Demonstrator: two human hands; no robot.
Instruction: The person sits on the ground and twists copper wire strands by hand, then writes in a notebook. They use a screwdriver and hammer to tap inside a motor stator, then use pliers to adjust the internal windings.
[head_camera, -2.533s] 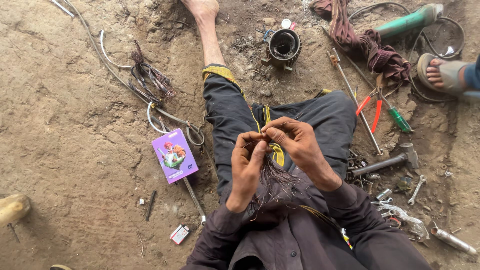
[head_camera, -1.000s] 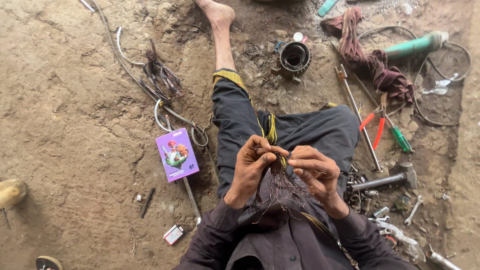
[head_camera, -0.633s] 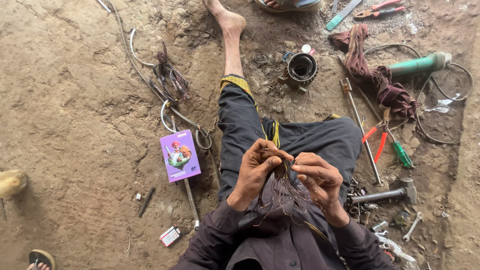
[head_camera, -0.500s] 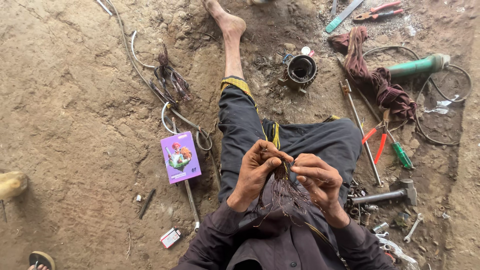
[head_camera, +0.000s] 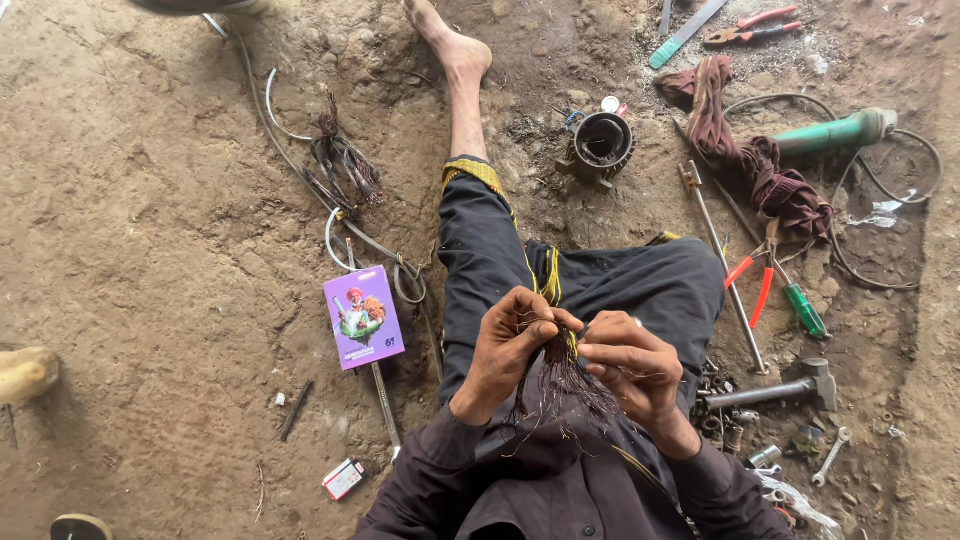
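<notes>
Fine coppery wire strands (head_camera: 560, 385), seemingly metal; matt earthen floor (head_camera: 150, 250); dull steel hammer (head_camera: 775, 390); glossy paper packet (head_camera: 363, 317).

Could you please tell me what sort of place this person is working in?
Probably an informal repair spot on bare dirt ground: a hammer, pliers and a cylindrical metal motor part lie scattered around.

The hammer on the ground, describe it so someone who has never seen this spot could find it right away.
Start from the seated person's dark trouser leg and look just past the right hand to the litter of small metal parts on the dirt. The hammer lies there flat, its head pointing toward the right edge of the picture. Unlike the red-handled pliers and green screwdriver above it, it is bare grey metal throughout.
</notes>
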